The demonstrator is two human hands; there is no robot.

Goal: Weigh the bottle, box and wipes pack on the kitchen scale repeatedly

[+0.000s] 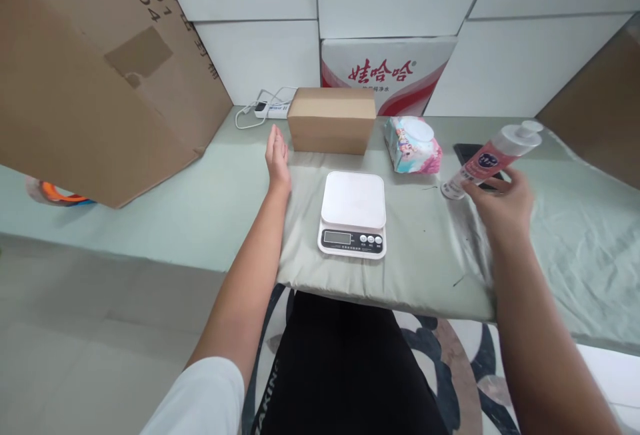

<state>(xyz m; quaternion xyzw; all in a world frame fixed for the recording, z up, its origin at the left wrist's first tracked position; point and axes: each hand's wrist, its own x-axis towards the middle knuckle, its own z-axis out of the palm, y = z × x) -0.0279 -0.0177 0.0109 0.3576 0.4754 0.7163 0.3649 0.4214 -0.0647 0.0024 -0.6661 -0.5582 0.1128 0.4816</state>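
Observation:
My right hand grips a clear bottle with a pink label and white cap, at the right of the cloth-covered surface. The bottle leans with its cap up and to the right; whether its base touches the cloth I cannot tell. My left hand is open, fingers stretched out, beside the left end of a plain brown box. Between my arms lies a white digital kitchen scale with a bare platform and a blank-looking display. A pack of wipes sits between the box and the bottle.
A large cardboard panel leans in at the left, with a roll of tape partly under it. A power strip with white cable lies behind my left hand. A dark flat object is behind the bottle. White boxes line the back.

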